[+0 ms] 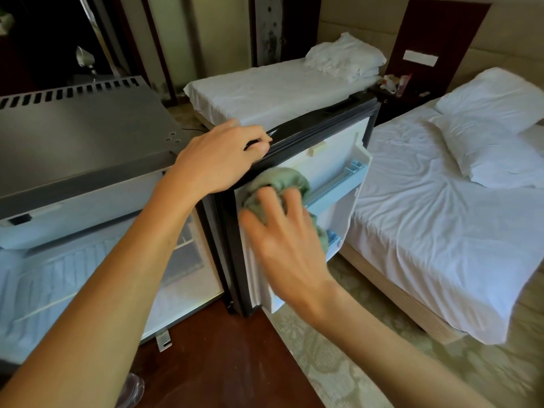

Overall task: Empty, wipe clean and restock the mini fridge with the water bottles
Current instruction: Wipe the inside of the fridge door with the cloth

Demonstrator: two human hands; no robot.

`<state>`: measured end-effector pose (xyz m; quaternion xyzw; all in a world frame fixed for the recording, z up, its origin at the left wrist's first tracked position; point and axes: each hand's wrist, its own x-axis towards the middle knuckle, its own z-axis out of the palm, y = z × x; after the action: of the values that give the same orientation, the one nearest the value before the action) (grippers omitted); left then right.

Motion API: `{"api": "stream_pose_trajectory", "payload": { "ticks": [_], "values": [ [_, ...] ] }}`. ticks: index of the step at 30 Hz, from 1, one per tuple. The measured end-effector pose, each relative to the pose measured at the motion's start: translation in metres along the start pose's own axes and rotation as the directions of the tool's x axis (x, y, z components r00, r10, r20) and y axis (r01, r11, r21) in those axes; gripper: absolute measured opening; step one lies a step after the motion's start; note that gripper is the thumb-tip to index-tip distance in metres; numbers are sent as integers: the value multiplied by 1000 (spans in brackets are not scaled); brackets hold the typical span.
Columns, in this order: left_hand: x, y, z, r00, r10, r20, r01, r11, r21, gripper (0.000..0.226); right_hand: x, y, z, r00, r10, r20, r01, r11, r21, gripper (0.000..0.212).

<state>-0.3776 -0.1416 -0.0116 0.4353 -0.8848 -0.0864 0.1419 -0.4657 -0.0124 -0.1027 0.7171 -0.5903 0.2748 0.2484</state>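
The mini fridge [88, 136] is sitting at nine o'clock from where I'm standing, its cabinet [88, 275] gaping open and showing no bottles on the wire shelf. Its door [332, 113] is swinging out through the middle of the room toward the beds. So the emptying looks done, and I'd call this the wiping stage.

The green cloth [282, 181] is bunching against the white inner lining of the door, just below its top edge, at about nine o'clock from the pale blue door shelf [338, 187]. The right hand [282, 240] is pressing on it with the fingers spread, grip apart, flat on the cloth rather than wrapped round it. The hand is blurring, so I judge it's scrubbing.

The left hand [217, 160] is clamping the top rim of the door, fingers curling over the edge, grip closed on it and bracing the door against the push.

Next, I reckon, the cloth is heading down the lining and into the door shelf's corners, which calls for the bracing hand staying firm while the door takes sideways pressure. The cabinet walls may need a pass too.

No water bottle is plainly showing. A clear rounded object [132, 387] is poking in at seven o'clock, cut off too much to name.

Beyond, one made bed [265, 92] is lying at twelve o'clock and another bed [426, 216] at three o'clock, with a dark nightstand [397, 92] between them.
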Motion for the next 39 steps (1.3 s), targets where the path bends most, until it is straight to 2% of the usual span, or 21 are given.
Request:
{"api": "stream_pose_trajectory", "payload": {
  "ticks": [1,3,5,7,12,19,22,25,30,35,39],
  "values": [
    [-1,-1,0,1000,-5,-2,5,1000,0,28,-2,10,-5,999,34,6,-34,999,25,16],
    [-1,-2,0,1000,-4,-6,4,1000,6,29,-3,31,-19,979,201,-31,-197,974,108,16],
    [-2,-2,0,1000,7,-9,-6,1000,11,29,3,46,-28,911,404,-86,-382,903,196,20],
    [-2,-1,0,1000,13,-13,-13,1000,13,29,11,50,-29,853,511,-106,-477,846,238,23],
    [-3,-2,0,1000,12,-13,-11,1000,16,30,25,22,-1,806,591,-18,-562,776,287,26],
    [-3,-2,0,999,23,-25,-22,999,35,32,35,21,9,731,678,-74,-622,708,334,24],
    [-3,-1,0,1000,16,-23,-15,1000,26,31,42,20,11,726,680,-108,-630,719,292,18],
    [-2,1,0,1000,8,-29,-8,1000,16,30,41,8,16,764,633,-129,-596,767,237,16],
    [0,1,2,999,-14,-32,15,1000,24,29,31,-5,18,869,470,-153,-434,874,219,14],
    [0,1,3,999,-12,-33,13,1000,28,27,24,0,19,932,323,-166,-304,944,128,7],
    [0,1,3,999,-14,-29,15,999,36,28,22,-2,20,949,259,-178,-246,965,90,1]
  ]
}}
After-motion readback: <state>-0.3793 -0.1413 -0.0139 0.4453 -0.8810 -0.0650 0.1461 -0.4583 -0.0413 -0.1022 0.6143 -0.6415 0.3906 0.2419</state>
